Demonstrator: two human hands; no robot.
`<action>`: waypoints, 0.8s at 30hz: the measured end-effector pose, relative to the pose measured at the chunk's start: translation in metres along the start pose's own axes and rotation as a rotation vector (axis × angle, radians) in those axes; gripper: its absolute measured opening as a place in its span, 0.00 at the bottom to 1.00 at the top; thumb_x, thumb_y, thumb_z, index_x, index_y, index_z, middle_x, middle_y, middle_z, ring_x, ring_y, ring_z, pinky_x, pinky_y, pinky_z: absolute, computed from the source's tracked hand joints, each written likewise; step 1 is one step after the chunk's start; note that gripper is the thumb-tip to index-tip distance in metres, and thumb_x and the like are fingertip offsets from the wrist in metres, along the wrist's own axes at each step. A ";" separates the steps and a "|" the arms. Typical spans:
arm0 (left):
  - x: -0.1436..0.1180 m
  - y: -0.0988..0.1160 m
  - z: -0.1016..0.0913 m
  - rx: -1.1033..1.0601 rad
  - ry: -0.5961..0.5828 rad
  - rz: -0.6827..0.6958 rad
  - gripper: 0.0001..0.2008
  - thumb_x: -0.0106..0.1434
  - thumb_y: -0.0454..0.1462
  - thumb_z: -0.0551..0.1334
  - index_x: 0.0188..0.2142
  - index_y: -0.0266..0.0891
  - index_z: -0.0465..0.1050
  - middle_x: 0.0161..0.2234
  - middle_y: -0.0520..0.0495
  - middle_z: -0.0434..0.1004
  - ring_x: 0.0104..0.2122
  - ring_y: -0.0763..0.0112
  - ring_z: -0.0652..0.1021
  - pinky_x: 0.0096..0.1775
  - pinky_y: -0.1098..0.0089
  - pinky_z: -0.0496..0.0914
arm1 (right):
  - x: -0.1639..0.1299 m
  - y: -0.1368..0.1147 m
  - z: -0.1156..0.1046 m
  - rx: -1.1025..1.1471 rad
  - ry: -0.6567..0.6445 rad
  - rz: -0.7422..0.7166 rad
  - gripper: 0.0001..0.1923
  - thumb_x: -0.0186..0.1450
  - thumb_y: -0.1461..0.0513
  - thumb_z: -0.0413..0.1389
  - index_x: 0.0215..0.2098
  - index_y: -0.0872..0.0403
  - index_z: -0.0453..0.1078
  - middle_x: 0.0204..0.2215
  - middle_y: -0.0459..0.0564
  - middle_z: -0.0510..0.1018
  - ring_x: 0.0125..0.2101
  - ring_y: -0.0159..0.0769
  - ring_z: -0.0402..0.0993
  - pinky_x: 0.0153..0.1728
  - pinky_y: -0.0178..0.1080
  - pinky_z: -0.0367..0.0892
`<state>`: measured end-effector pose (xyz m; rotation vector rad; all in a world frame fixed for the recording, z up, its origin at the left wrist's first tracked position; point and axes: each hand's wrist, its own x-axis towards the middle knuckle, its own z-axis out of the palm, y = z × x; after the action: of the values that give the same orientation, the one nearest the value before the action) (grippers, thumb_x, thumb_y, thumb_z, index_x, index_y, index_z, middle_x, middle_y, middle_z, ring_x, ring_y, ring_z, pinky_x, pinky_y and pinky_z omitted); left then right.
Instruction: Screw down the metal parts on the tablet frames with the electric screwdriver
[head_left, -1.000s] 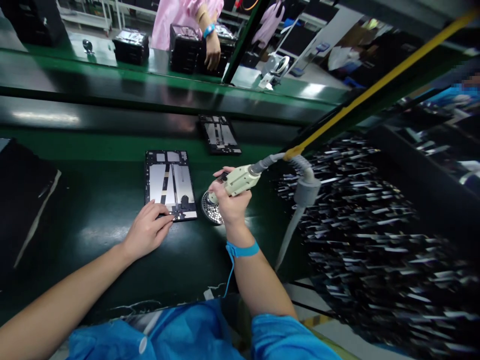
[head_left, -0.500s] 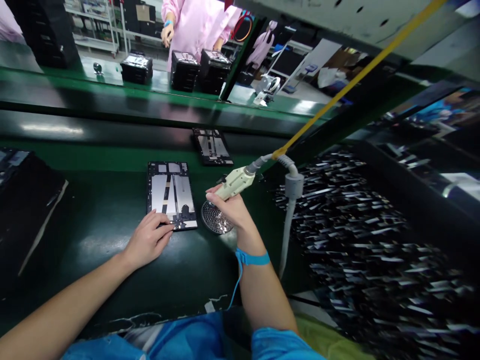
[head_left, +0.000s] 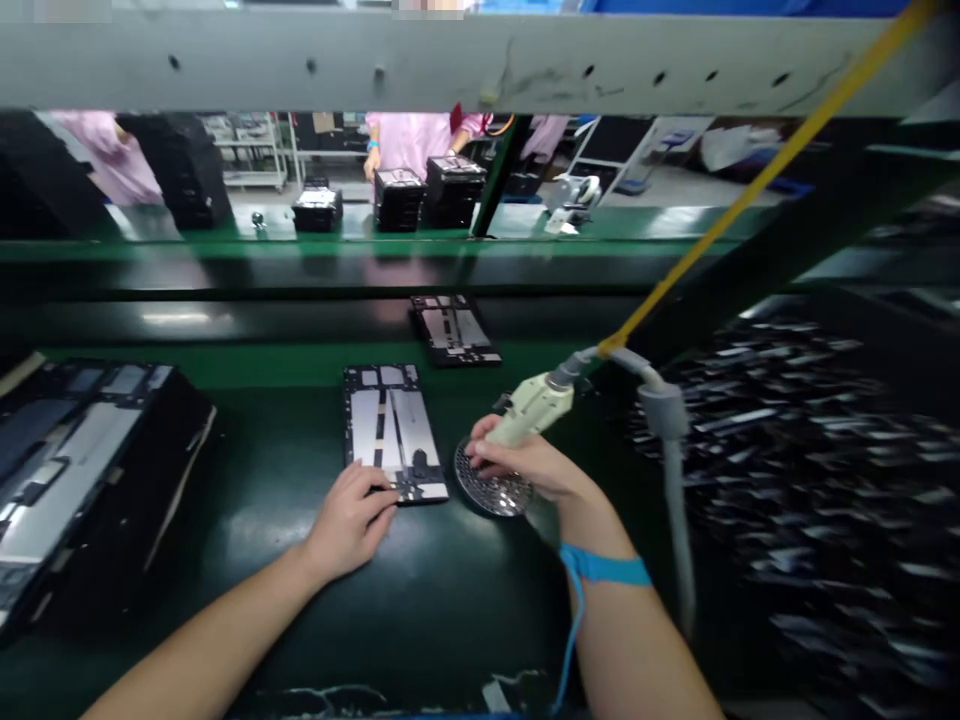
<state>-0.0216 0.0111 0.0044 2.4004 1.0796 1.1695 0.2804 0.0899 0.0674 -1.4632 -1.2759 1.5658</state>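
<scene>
A dark tablet back panel [head_left: 391, 425] with silver plates lies on the green bench. My left hand [head_left: 351, 518] rests on its near corner, fingers pressed on the edge. My right hand [head_left: 529, 463] grips a cream electric screwdriver [head_left: 534, 405] whose hose and yellow cable rise to the upper right. The tool's tip is lowered over a round perforated screw dish [head_left: 491, 487] just right of the panel. A blue wrist strap [head_left: 602, 566] circles my right wrist.
A second panel [head_left: 454, 329] lies farther back on the belt. A stack of panels [head_left: 71, 470] sits at the left. Black trays [head_left: 424, 195] stand on the far bench, where a person in pink works. A blurred dark rack [head_left: 810, 480] fills the right.
My head has tilted up, so the bench slid down in view and an overhead beam appeared. My right hand lowered the screwdriver onto the screw dish. My left hand stayed on the panel.
</scene>
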 end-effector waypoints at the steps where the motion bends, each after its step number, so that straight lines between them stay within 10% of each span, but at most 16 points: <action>1: 0.001 0.000 0.001 -0.002 0.002 -0.003 0.11 0.68 0.31 0.62 0.47 0.43 0.79 0.43 0.43 0.80 0.48 0.61 0.80 0.60 0.50 0.70 | 0.001 0.001 -0.003 -0.015 -0.009 0.004 0.30 0.48 0.47 0.75 0.39 0.52 0.72 0.34 0.51 0.83 0.34 0.41 0.82 0.31 0.40 0.79; 7: 0.003 0.000 0.002 -0.010 0.005 -0.018 0.11 0.67 0.31 0.62 0.47 0.42 0.79 0.43 0.43 0.80 0.47 0.63 0.80 0.61 0.49 0.69 | 0.009 0.009 -0.017 -0.147 -0.047 -0.081 0.33 0.49 0.44 0.73 0.44 0.53 0.73 0.40 0.56 0.84 0.43 0.52 0.84 0.51 0.52 0.78; 14: 0.006 0.000 0.002 0.005 0.004 -0.010 0.10 0.68 0.32 0.62 0.47 0.42 0.79 0.42 0.43 0.80 0.46 0.62 0.80 0.60 0.48 0.71 | 0.006 0.000 -0.015 -0.194 0.025 -0.101 0.27 0.52 0.42 0.70 0.41 0.51 0.78 0.42 0.57 0.84 0.46 0.56 0.81 0.42 0.51 0.80; 24: -0.005 -0.004 -0.003 -0.006 -0.065 -0.001 0.11 0.70 0.31 0.61 0.49 0.42 0.78 0.45 0.43 0.78 0.49 0.60 0.79 0.61 0.46 0.69 | -0.014 -0.010 0.027 -0.022 0.367 -0.595 0.19 0.60 0.49 0.67 0.43 0.51 0.77 0.45 0.55 0.84 0.38 0.45 0.82 0.48 0.51 0.76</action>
<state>-0.0274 0.0099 0.0015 2.4158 1.0555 1.0854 0.2553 0.0740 0.0790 -1.1620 -1.3399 0.8541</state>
